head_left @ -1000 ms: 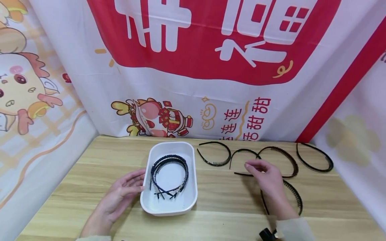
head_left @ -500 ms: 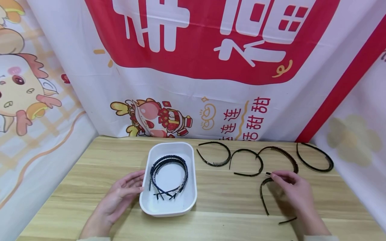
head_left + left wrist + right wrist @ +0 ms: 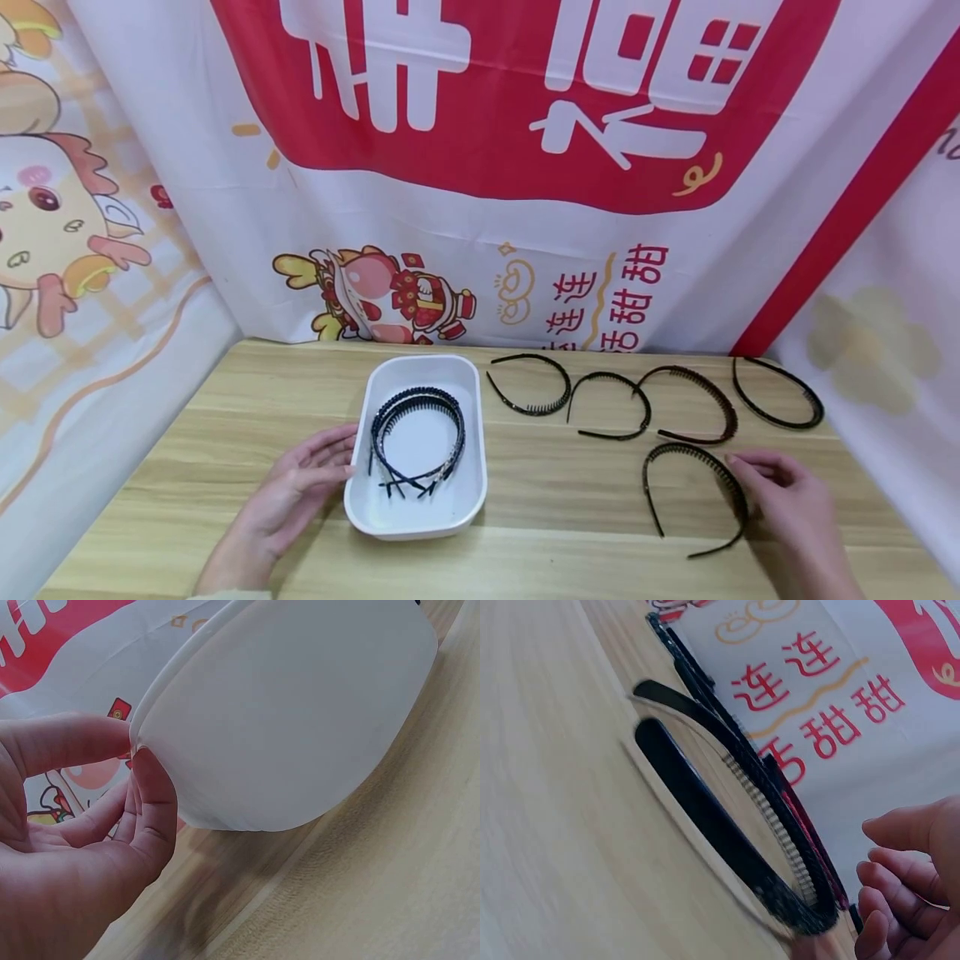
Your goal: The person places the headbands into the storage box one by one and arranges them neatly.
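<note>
My left hand (image 3: 303,483) pinches the left rim of a white plastic box (image 3: 468,500), thumb over the edge and a bent finger against the outer wall (image 3: 292,712). Inside the box lie several dark toothed headbands (image 3: 422,402), overlapping, with their ends crossed. On the right, my right hand (image 3: 791,496) is beside a black toothed headband (image 3: 652,479) on the table. The right wrist view shows its thumb and loosely bent fingers (image 3: 904,870) apart from each other, with nothing between them, just right of that black headband (image 3: 705,817).
Behind the right hand a row of headbands lies along the back of the wooden table (image 3: 570,533): two black ones (image 3: 543,410) (image 3: 611,375), a brownish one (image 3: 716,396) and another black one (image 3: 780,417) at the far right. A printed cloth (image 3: 487,275) hangs behind the table.
My right hand has moved from over the back row rightward and toward me, to the near headband's right side, uncovering the headbands behind. My left hand has stayed at the box rim.
</note>
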Demonstrator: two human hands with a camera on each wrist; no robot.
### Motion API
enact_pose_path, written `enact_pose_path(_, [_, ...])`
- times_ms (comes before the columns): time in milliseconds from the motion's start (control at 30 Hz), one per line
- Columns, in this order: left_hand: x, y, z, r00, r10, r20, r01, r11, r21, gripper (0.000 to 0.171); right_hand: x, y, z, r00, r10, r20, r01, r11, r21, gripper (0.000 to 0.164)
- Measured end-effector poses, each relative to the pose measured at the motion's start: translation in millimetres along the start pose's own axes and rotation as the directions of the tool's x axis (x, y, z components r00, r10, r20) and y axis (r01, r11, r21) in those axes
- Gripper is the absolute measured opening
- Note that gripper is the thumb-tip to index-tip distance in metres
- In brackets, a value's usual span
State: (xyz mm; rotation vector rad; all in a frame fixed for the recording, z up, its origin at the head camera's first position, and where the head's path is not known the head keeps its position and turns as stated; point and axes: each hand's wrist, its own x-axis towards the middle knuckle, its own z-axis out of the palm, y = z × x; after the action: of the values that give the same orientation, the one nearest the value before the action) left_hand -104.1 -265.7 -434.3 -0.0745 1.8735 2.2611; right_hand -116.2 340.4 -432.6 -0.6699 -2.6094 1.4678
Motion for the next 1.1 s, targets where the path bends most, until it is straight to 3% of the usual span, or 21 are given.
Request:
enact_pose_path(233, [-1.1, -0.4, -1.5, 1.000, -0.006, -0.002, 0.006, 1.000, 0.000, 0.062, 0.3, 3.8, -10.5, 0.999, 0.030, 0.010, -0.029, 0.997, -0.065, 0.045])
enact_pose_path(433, [-1.1, -1.0, -1.7, 1.000, -0.007, -0.003, 0.006, 1.000, -0.006, 0.060, 1.9, 6.1, -11.1, 0.999, 0.041, 0.031, -0.040, 0.998, -0.053, 0.047])
enact_pose_path(633, [-1.3, -1.4, -1.5, 1.000, -0.009, -0.004, 0.009, 1.000, -0.007, 0.062, 4.8, 9.3, -12.7, 0.997, 0.053, 0.059, -0.048, 0.996, -0.078, 0.059])
enact_pose_path(900, [-1.3, 0.7, -0.3, 1.000, -0.022, -0.013, 0.022, 1.000, -0.001, 0.066, 10.2, 10.1, -20.2, 0.973, 0.102, 0.207, -0.085, 0.992, -0.088, 0.069])
enact_pose_path(1100, [-0.3, 0.4, 0.1, 1.000, -0.018, -0.013, 0.018, 1.000, -0.008, 0.063, 10.9, 8.9, -20.0, 0.966, 0.096, 0.241, -0.064, 0.988, -0.138, 0.073])
